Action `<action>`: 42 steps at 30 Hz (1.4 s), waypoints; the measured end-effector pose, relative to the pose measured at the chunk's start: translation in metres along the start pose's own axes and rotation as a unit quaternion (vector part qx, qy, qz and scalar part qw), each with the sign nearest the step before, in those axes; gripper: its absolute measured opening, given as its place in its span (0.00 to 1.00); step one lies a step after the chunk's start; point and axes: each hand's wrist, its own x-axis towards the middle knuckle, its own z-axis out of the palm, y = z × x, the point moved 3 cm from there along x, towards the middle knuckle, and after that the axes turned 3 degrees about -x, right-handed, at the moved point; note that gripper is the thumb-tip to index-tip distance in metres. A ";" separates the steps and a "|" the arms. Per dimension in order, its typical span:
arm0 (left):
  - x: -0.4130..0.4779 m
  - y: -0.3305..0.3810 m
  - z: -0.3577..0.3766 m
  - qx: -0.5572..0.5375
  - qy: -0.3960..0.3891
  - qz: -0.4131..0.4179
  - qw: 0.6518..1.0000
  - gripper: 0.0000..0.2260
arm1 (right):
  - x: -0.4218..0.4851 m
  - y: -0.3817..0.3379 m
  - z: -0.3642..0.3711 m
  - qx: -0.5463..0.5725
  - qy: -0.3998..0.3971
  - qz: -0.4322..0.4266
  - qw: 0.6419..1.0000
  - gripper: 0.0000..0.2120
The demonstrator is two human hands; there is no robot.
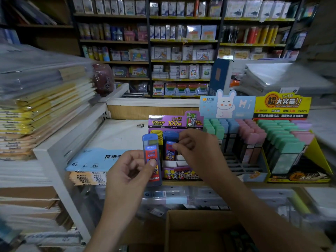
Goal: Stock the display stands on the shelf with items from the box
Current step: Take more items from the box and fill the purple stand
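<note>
My left hand (131,168) grips a blue lead-refill case (151,157) with a red label, held upright just left of the purple display stand (174,122). My right hand (196,151) pinches a second blue case (170,148) that stands in a slot of that stand, next to some yellow cases (156,132). White empty slots (180,162) show at the stand's front. An open cardboard box (200,231) sits below, in front of the shelf, its inside dark.
To the right stand a bunny-topped display (227,106) of pastel cases and a yellow display (283,106) of green and pink ones. Blue B5 paper packs (94,159) lie to the left on the shelf. Stacked folders (41,110) fill the left rack.
</note>
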 end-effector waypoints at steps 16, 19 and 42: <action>0.014 0.015 0.008 0.004 -0.022 0.043 0.999 0.04 | -0.009 -0.001 -0.002 0.012 -0.016 0.023 1.000 0.09; 0.023 0.017 0.008 0.008 -0.024 0.063 0.998 0.04 | -0.015 0.000 -0.017 0.026 0.021 0.009 0.999 0.04; 0.025 0.018 0.030 0.296 0.012 0.119 0.948 0.05 | -0.051 0.071 -0.069 -0.024 0.072 0.042 0.996 0.06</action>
